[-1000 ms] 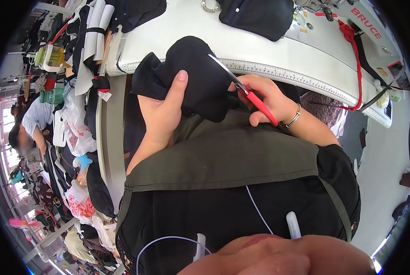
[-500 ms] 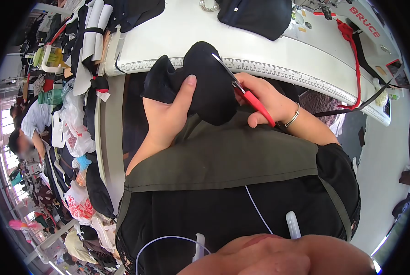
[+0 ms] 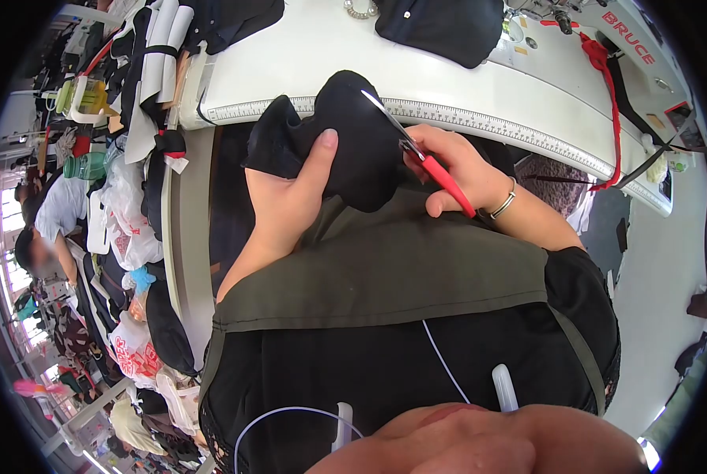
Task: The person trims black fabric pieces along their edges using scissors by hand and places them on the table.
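Note:
My left hand (image 3: 296,186) grips a piece of black fabric (image 3: 359,142), thumb on top and the other fingers hidden beneath it. The cloth has a rounded outline and a folded part at its left. In my right hand (image 3: 458,170) is a pair of scissors (image 3: 446,183) with red handles. Its blades point up and left along the right edge of the fabric, one blade showing over the cloth. Whether the blades touch the cloth is hard to tell. Both hands are above my lap, just in front of the table edge.
A white sewing table (image 3: 306,59) with a ruler strip (image 3: 480,122) along its front edge lies ahead. More dark fabric (image 3: 444,31) rests on it. A sewing machine (image 3: 638,47) with a red cloth strip (image 3: 608,103) stands right. Plastic bags (image 3: 136,229) and a person (image 3: 61,209) are at left.
The scissors and fabric have shifted very slightly to the left. Both hands keep the same hold.

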